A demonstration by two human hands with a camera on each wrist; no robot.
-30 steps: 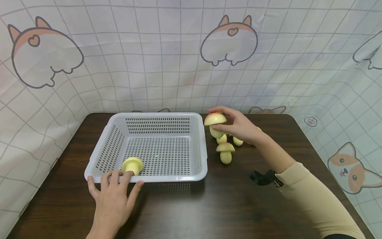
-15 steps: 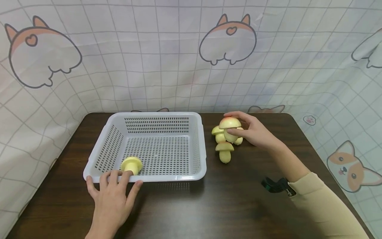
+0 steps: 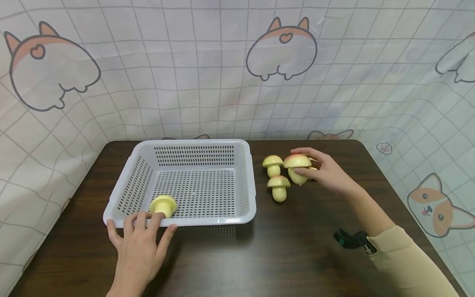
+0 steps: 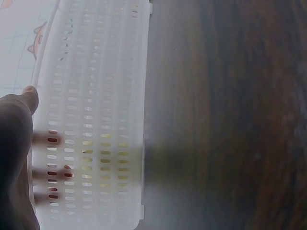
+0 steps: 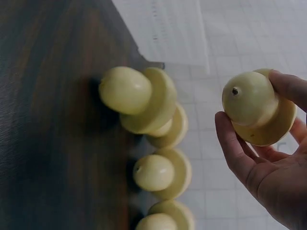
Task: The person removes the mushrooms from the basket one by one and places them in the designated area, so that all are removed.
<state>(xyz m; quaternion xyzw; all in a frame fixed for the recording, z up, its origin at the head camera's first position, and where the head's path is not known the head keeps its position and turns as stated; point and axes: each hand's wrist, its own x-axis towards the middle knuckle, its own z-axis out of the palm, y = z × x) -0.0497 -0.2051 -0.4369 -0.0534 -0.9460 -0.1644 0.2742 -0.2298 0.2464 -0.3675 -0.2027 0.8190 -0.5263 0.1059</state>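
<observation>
In the head view my left hand (image 3: 139,247) holds the near rim of a white plastic basket (image 3: 246,198), fingers bent over it; they show dimly through the holes in the left wrist view. A yellow toy mushroom (image 3: 164,203) lies inside, beside those fingers. My right hand (image 3: 326,171) pinches another toy mushroom (image 5: 249,98) between thumb and fingers, its cap reddish on top, above the table. Close by stand one mushroom (image 3: 272,163) at the back and one (image 3: 279,189) in front. More mushrooms (image 5: 154,172) are partly hidden behind my right hand in the head view.
Everything rests on a dark wood table (image 3: 222,264). A patterned cloth (image 3: 208,82) with corgi drawings hangs behind and along both sides. A black strap-like device (image 3: 350,239) sits at my right wrist, below the sleeve (image 3: 404,255).
My right hand has moved right and slightly nearer with the mushroom, away from the basket, uncovering the mushroom at the back. My left hand stays on the rim.
</observation>
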